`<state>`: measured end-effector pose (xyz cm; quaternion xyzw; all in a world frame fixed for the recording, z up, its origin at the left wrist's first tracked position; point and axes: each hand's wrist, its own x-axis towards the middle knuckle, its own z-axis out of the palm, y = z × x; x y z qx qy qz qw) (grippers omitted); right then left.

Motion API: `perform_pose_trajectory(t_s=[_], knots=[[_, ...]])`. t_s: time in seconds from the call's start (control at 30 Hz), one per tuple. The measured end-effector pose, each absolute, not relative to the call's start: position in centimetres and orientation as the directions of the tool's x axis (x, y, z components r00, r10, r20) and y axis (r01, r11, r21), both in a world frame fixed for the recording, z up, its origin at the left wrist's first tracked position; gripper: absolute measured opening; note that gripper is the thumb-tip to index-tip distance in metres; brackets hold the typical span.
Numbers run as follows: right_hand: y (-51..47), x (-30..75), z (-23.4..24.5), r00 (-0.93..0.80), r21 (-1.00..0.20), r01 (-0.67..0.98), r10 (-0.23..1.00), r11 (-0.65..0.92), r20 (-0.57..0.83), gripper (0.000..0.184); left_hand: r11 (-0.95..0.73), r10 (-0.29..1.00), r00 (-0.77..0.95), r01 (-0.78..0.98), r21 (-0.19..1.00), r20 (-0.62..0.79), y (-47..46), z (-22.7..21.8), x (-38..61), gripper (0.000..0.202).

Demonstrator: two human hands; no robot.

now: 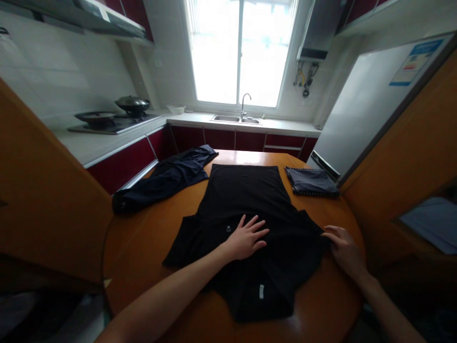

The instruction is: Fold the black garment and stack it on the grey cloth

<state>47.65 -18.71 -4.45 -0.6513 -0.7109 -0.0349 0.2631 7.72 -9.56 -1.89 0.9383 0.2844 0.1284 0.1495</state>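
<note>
A black short-sleeved shirt [246, 190] lies spread on the wooden table [143, 257], its hem toward the window and its collar toward me. A small light logo sits on its chest, and a white label shows inside the neck. My left hand [248, 238] rests flat on the chest with fingers spread. At the right sleeve's edge, my right hand [344, 250] pinches the cloth between thumb and fingers.
Dark trousers [164, 178] lie rumpled at the table's far left. A folded dark garment with a patterned edge [311, 182] lies at the far right. Beyond are a sink [228, 118], a stove with a lidded wok [132, 104], and a fridge [357, 105].
</note>
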Motion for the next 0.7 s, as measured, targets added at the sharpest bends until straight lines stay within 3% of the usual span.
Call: perform_pose_trajectory(t_s=[0.13,0.23,0.37,0.5,0.57,0.7], knots=[[-19.2,48.7,-4.4,-0.017,-0.255,0.963,0.966,0.085,0.257,0.055,-0.85,0.427,0.891,0.337,0.404,0.155,-9.9,-1.1,7.6,0.049],[-18.2,46.5,-2.1,0.044,-0.246,0.969,0.965,0.022,0.26,0.054,-0.85,0.363,0.921,0.266,0.454,0.14,-9.8,-0.5,7.7,0.046],[-14.3,39.1,0.1,-0.099,-0.39,0.898,0.955,0.206,0.279,0.052,-0.844,0.341,0.93,0.237,0.481,0.14,-9.7,-0.1,7.8,0.042],[-9.5,33.4,-0.6,-0.246,-0.382,0.89,0.968,0.248,0.053,0.056,-0.846,0.338,0.934,0.246,0.473,0.118,-9.6,0.0,7.7,0.041],[-7.3,33.0,-1.1,-0.209,-0.399,0.897,0.978,0.19,-0.004,0.056,-0.842,0.348,0.931,0.259,0.473,0.11,-9.6,-0.1,7.6,0.041],[-3.1,35.7,-0.6,0.157,-0.698,0.714,0.984,-0.059,0.078,0.039,-0.828,0.363,0.924,0.263,0.495,0.117,-9.5,-0.3,7.5,0.04]])
